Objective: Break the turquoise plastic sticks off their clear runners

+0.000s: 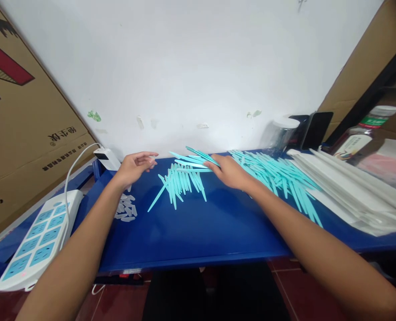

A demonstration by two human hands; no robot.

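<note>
My right hand [229, 171] is closed around a small bunch of slim turquoise plastic sticks [198, 156], which fan out to the left from its fingers. Below them, a pile of similar turquoise sticks [181, 180] lies on the blue table, many with pale translucent ends. My left hand [136, 168] hovers to the left of that pile, thumb and fingers pinched on what looks like a small translucent piece [153, 159]. Several loose translucent plastic pieces [126, 208] lie beneath my left wrist. Beyond my right forearm spreads a larger heap of turquoise sticks [278, 174].
A power strip [39, 236] and a white plug-in device [107, 158] are on the left, beside a large cardboard box [27, 111]. White sheets or bags [354, 191], a clear jar [281, 133] and a bottle [358, 133] stand at the right. A white wall [191, 76] borders the back.
</note>
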